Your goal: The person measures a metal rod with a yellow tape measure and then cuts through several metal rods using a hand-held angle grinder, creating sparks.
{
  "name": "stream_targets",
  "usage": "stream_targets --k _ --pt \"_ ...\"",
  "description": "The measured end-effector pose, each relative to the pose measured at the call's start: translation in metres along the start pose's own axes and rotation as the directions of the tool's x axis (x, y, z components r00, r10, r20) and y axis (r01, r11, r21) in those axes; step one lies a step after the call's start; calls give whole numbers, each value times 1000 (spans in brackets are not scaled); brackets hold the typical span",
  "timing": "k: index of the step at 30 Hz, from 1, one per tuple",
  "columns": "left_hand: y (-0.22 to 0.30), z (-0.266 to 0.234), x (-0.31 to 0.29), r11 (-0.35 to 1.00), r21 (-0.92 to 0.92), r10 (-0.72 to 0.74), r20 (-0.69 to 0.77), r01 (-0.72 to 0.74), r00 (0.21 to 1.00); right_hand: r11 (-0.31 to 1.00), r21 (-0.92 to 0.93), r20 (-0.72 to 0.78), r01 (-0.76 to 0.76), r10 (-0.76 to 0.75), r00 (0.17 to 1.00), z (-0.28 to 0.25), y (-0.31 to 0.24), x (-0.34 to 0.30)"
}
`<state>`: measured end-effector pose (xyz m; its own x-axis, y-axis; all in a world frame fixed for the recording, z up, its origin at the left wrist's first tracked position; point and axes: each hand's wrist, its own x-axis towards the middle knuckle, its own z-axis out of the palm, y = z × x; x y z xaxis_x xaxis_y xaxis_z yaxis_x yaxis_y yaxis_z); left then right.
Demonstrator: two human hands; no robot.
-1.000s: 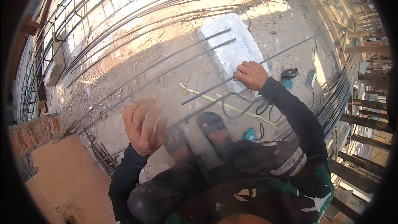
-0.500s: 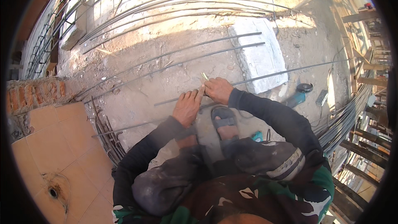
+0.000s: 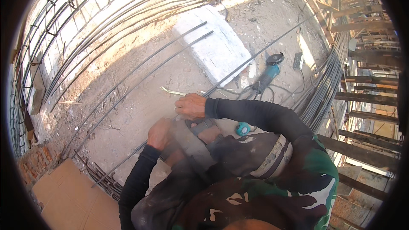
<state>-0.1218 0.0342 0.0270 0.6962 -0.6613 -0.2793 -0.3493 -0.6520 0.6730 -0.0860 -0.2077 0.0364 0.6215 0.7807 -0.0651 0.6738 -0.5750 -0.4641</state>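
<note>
My right hand (image 3: 190, 105) is curled closed in front of my feet, over the line of a long steel rebar (image 3: 255, 55). What its fingers hold is hidden. Lower and to the left, my left hand (image 3: 158, 134) is beside my left foot, close to where another stretch of rebar (image 3: 128, 158) comes out. Its fingers are blurred and partly hidden. A thin pale splinter of wood (image 3: 172, 91) is on the ground just beyond my right hand. My sandalled right foot (image 3: 206, 130) is between my hands and my knee.
A white concrete slab (image 3: 215, 42) has two rebar ends (image 3: 208, 33) resting over it. To its right are a teal angle grinder (image 3: 268, 74) with its cord and a power strip (image 3: 298, 61). A teal tape measure (image 3: 243, 128) is by my knee. Bundled rebar (image 3: 324, 85) lies at right.
My view has turned right, so the slab and grinder appear shifted. My hands, close together before at a pale strip, are now apart, the left one lower. The pale splinter shows more fully.
</note>
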Motion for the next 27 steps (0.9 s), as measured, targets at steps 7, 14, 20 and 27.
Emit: stream_targets --k 7,14,20,27 --pt "-12 3 -23 997 72 45 -31 -43 999 958 -139 -450 -250 164 878 -68 105 16" --pt "-12 4 -28 988 135 79 -42 -73 996 820 -255 -625 -513 265 734 -149 231 97" --pt "4 -7 -30 994 107 39 -53 -33 998 755 -435 -597 -491 167 785 -129 318 141" --pt "6 14 -57 999 35 -1 18 1 1000 810 -539 -620 -229 -197 760 -129 305 153"
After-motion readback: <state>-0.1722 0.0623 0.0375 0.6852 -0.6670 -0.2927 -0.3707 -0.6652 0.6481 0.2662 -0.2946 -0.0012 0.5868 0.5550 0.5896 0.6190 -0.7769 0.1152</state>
